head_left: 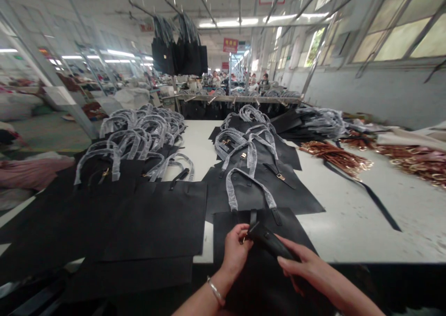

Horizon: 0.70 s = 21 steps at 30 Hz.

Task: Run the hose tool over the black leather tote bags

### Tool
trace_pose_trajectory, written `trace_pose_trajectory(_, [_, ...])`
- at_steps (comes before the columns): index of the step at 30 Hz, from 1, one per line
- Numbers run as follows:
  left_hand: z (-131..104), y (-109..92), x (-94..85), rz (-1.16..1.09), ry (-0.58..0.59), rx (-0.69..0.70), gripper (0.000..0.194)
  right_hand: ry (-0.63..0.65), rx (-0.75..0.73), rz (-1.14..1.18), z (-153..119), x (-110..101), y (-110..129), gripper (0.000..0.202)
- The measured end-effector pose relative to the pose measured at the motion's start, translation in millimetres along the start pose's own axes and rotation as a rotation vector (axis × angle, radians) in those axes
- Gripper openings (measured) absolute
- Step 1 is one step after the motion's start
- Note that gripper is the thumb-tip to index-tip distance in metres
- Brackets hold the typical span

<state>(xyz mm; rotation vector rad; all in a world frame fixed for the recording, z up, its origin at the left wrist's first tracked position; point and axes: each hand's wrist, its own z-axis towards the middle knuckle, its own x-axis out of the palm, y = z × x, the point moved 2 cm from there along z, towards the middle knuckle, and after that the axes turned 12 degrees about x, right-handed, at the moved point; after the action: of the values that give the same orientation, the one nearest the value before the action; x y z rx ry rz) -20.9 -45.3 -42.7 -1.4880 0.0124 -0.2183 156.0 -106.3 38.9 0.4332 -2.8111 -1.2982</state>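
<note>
A black bag panel (226, 232) lies at the table's front edge, its handle (232, 188) wrapped in clear plastic and arched away from me. A short black strap (253, 216) shows at the panel's top middle. Beside that strap, my left hand (237, 248) has its fingers closed on a small gold-coloured metal piece (244, 240), mostly hidden by the fingers. My right hand (299, 262) grips a long black object (270, 241) with a small raised detail on top; its kind is unclear. The object's front end reaches my left fingertips.
Overlapping black bag panels (167, 218) with wrapped handles cover the left. More bag pieces (265, 186) lie ahead. On the right are a loose black strap (379, 204) and bundles of brown straps (337, 155) with gold hardware. Black bags (179, 53) hang from an overhead rack.
</note>
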Motion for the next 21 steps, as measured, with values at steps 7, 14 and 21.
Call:
trace_pose_trajectory(7, [3, -5, 0.7, -0.086, 0.041, -0.064, 0.039, -0.135, -0.064, 0.009, 9, -2, 12, 0.079])
trace_pose_trajectory(14, [4, 0, -1.1, -0.041, 0.062, -0.034, 0.034, 0.02, 0.043, -0.042, -2, -7, 2, 0.078])
trace_pose_trajectory(21, [9, 4, -7.4, 0.198, 0.219, 0.002, 0.042, -0.111, -0.065, -0.049, 19, 2, 14, 0.081])
